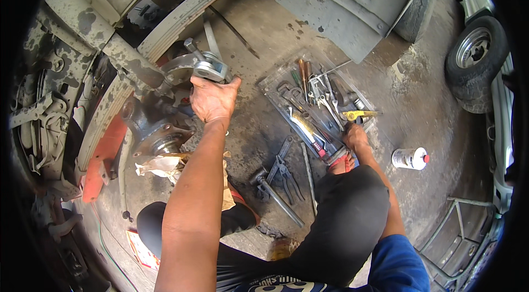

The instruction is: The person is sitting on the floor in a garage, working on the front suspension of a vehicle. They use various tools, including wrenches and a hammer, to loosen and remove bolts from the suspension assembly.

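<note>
My left hand [214, 99] is closed around the lower side of a silver metal puller [211, 69], a forked block with a thick bolt. The puller sits by a curved arm of the vehicle's suspension, above a greasy wheel hub [165, 140]. My fingers are partly hidden behind the puller. Over the right edge of a clear tool tray [270, 89], my right hand [358, 138] has its fingers curled beside a yellow tool [361, 115]. Whatever those fingers hold is hidden. Several wrenches [325, 99], screwdrivers [305, 74] and a pipe wrench [292, 95] lie in the tray.
On the concrete floor lie a hammer [278, 198], large pliers [285, 173] and a long bar [308, 176]. A white can with a red cap [410, 158] stands to the right. Leaf springs [184, 14] run along the left; a fender [336, 0] overhangs ahead. Far right is a wheel [476, 52].
</note>
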### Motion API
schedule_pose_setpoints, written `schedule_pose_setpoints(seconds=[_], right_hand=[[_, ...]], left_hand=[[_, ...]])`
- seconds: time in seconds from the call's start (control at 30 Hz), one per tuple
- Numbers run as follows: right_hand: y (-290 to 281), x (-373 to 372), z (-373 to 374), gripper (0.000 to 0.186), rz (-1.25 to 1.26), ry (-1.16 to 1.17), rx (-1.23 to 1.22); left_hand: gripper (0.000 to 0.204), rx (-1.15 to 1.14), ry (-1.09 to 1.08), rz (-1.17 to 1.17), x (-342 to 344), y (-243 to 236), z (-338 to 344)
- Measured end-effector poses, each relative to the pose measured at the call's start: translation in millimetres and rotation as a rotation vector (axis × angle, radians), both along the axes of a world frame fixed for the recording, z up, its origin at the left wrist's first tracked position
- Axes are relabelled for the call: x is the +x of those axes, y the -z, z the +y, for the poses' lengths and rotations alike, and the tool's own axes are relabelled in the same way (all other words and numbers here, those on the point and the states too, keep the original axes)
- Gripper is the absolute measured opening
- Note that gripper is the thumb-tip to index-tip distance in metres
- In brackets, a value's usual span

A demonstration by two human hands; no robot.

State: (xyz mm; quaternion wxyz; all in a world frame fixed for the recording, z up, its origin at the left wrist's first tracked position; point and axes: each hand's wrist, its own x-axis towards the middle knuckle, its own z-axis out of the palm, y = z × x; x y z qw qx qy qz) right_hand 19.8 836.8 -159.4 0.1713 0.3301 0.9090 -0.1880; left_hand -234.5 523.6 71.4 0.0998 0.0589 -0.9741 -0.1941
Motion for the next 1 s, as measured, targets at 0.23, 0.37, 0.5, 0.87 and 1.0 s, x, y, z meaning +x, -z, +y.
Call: schedule_pose_setpoints(seconds=[0.23, 0.37, 0.5, 0.87, 1.0], right_hand=[[16, -18, 15, 0.027, 0.092, 0.065, 0.241], [16, -41, 38, 0.027, 0.084, -0.082, 0.164], [17, -46, 34, 0.030, -0.057, -0.232, 0.099], [18, -4, -1, 0.037, 0.310, 0.013, -0.068], [4, 33, -10, 0.034, 0.611, 0.125, 0.045]], left_hand=[[0.088, -0.059, -0.002, 0.037, -2, 6, 0], [0.089, -0.081, -0.029, 0.022, -7, 5, 4], [0.090, -0.085, -0.023, 0.008, -7, 3, 6], [0.086, -0.098, -0.054, -0.028, -4, -2, 9], [0.087, -0.085, -0.069, -0.028, -2, -3, 11]])
